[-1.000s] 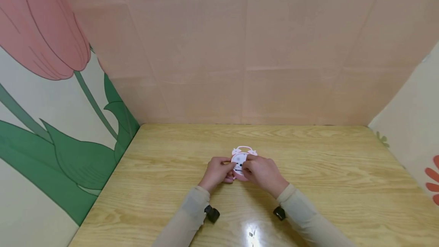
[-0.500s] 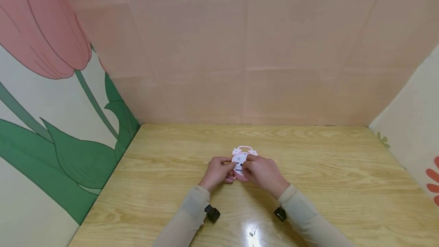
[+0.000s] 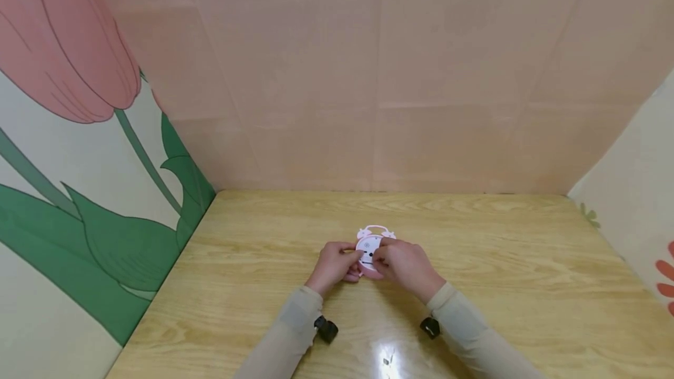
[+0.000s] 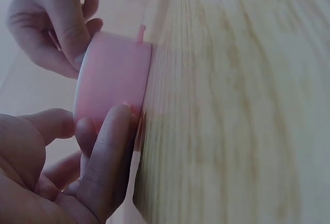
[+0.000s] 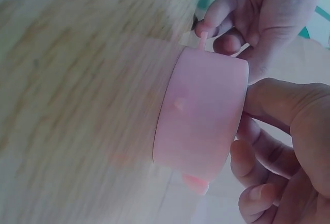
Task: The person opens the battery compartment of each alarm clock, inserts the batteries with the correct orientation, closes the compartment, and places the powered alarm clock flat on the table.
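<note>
Clock point(image 3: 367, 244) unmoved on table point(image 3: 500, 262); left fingers point(image 4: 105, 157) gripping, right fingers point(image 5: 273, 100) pinching, partly hiding it

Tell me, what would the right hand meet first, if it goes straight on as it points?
The right hand would probably meet the pink alarm clock first; contact seems likely, though depth is unclear.

Right hand point(image 3: 404, 263) (fingers curled) faces left hand point(image 3: 332, 263).
</note>
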A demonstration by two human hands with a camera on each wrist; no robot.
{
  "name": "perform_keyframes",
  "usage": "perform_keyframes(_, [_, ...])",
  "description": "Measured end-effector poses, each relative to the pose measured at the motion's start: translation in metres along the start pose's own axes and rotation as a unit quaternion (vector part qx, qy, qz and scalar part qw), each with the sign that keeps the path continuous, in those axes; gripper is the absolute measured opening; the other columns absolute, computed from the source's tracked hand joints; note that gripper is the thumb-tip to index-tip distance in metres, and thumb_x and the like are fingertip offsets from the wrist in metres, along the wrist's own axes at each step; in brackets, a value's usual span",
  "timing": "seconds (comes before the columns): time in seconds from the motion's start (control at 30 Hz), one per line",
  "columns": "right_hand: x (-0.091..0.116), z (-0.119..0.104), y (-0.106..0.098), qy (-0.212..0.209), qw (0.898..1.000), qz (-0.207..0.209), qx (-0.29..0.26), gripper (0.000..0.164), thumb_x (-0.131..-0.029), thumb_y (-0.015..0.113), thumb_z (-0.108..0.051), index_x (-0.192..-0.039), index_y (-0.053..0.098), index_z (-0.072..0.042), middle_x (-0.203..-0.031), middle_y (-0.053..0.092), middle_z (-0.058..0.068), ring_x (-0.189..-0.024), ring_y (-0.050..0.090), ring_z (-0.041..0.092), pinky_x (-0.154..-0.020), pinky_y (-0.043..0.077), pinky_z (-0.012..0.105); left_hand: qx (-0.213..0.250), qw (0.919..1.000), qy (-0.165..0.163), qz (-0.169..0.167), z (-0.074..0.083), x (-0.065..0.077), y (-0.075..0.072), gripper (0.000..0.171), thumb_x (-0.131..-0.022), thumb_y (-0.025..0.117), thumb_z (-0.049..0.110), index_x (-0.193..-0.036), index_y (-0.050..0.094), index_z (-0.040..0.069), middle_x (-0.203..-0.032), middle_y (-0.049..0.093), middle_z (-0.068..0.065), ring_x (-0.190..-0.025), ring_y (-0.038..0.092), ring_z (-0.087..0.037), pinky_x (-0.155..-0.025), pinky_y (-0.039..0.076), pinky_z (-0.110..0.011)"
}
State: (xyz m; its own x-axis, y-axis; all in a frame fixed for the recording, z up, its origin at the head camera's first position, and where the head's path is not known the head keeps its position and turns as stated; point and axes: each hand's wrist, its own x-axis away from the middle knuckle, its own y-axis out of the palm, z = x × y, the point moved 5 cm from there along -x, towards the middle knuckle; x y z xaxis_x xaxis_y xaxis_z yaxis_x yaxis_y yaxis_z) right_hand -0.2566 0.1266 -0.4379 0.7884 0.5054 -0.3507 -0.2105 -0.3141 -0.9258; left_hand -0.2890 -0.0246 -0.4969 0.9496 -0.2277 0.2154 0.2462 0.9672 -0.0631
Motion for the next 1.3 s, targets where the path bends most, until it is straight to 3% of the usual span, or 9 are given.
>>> perform_keyframes(0.23, [-0.005,0.008,0.003,0.074,0.992,-0.056,-0.088,0.014,-0.083,0.077,-0.01,-0.076,0.076,-0.022,-0.074,0.062,-0.012,-0.064,0.049,0.006,-0.051,0.043,0.023,-0.002,1.0,0.009,0.002,-0.002,0.0,0.0,0.033,-0.093,0.068,0.012,-0.123,0.066,-0.004,-0.076,0.07,-0.021,-0.057,0.065,-0.017,-0.059,0.064,-0.039])
perform_keyframes(0.33, [-0.006,0.017,0.009,0.148,0.971,-0.088,-0.166,0.012,-0.084,0.078,-0.01,-0.077,0.077,-0.021,-0.071,0.065,-0.011,-0.063,0.053,0.007,-0.054,0.045,0.024,0.007,1.0,0.006,0.0,-0.002,-0.001,0.0,0.033,-0.092,0.069,0.011,-0.122,0.067,-0.005,-0.076,0.07,-0.02,-0.057,0.066,-0.017,-0.059,0.064,-0.038])
perform_keyframes(0.5, [-0.004,0.03,0.019,0.252,0.922,-0.109,-0.272,0.01,-0.081,0.08,-0.009,-0.076,0.074,-0.016,-0.066,0.059,-0.002,-0.061,0.053,0.014,-0.052,0.044,0.026,0.021,0.9998,0.002,-0.007,-0.004,-0.002,0.0,0.032,-0.091,0.07,0.008,-0.119,0.066,-0.007,-0.072,0.069,-0.018,-0.057,0.065,-0.016,-0.058,0.064,-0.036])
perform_keyframes(0.67, [-0.001,0.033,0.025,0.273,0.904,-0.104,-0.311,0.009,-0.08,0.081,-0.008,-0.08,0.074,-0.013,-0.07,0.055,0.003,-0.064,0.051,0.017,-0.053,0.043,0.027,0.022,0.9997,-0.002,-0.01,-0.004,-0.001,0.0,0.031,-0.09,0.071,0.007,-0.118,0.067,-0.007,-0.074,0.07,-0.02,-0.058,0.066,-0.017,-0.058,0.064,-0.036])
perform_keyframes(0.77, [0.0,0.033,0.027,0.238,0.916,-0.099,-0.308,0.007,-0.081,0.08,-0.008,-0.084,0.075,-0.013,-0.067,0.055,0.001,-0.061,0.05,0.014,-0.051,0.041,0.024,0.019,0.9998,-0.007,-0.008,-0.004,0.0,0.0,0.032,-0.09,0.072,0.008,-0.118,0.067,-0.006,-0.077,0.071,-0.023,-0.06,0.067,-0.018,-0.058,0.064,-0.037])
perform_keyframes(0.9, [0.0,0.025,0.022,0.124,0.967,-0.081,-0.206,0.004,-0.085,0.078,-0.013,-0.088,0.079,-0.014,-0.072,0.061,-0.007,-0.064,0.053,0.008,-0.054,0.045,0.022,0.008,0.9998,-0.015,-0.003,-0.004,0.0,-0.001,0.032,-0.09,0.073,0.009,-0.118,0.068,-0.004,-0.078,0.072,-0.02,-0.061,0.068,-0.018,-0.058,0.064,-0.034])
perform_keyframes(1.0, [0.0,0.014,0.014,0.041,0.992,-0.061,-0.1,0.003,-0.086,0.076,-0.016,-0.087,0.079,-0.017,-0.079,0.062,-0.009,-0.069,0.054,0.006,-0.057,0.048,0.022,0.002,0.9998,-0.02,-0.002,-0.004,0.0,-0.001,0.031,-0.09,0.073,0.01,-0.118,0.068,-0.003,-0.076,0.072,-0.018,-0.061,0.069,-0.018,-0.057,0.063,-0.032])
perform_keyframes(1.13, [0.0,0.006,0.009,-0.013,0.998,-0.046,-0.04,0.004,-0.086,0.077,-0.014,-0.084,0.077,-0.017,-0.082,0.061,-0.007,-0.069,0.055,0.007,-0.055,0.05,0.024,0.002,0.9997,-0.022,-0.004,-0.003,-0.001,0.0,0.03,-0.091,0.073,0.012,-0.117,0.069,-0.001,-0.077,0.072,-0.019,-0.061,0.069,-0.018,-0.057,0.063,-0.032])
perform_keyframes(1.3, [0.0,0.005,0.006,-0.034,0.999,-0.028,-0.028,0.006,-0.085,0.077,-0.012,-0.083,0.075,-0.017,-0.083,0.06,-0.008,-0.069,0.057,0.007,-0.057,0.053,0.025,0.0,0.9998,-0.018,-0.006,0.002,-0.002,-0.001,0.03,-0.091,0.073,0.014,-0.117,0.069,-0.001,-0.077,0.072,-0.02,-0.06,0.068,-0.017,-0.057,0.063,-0.033])
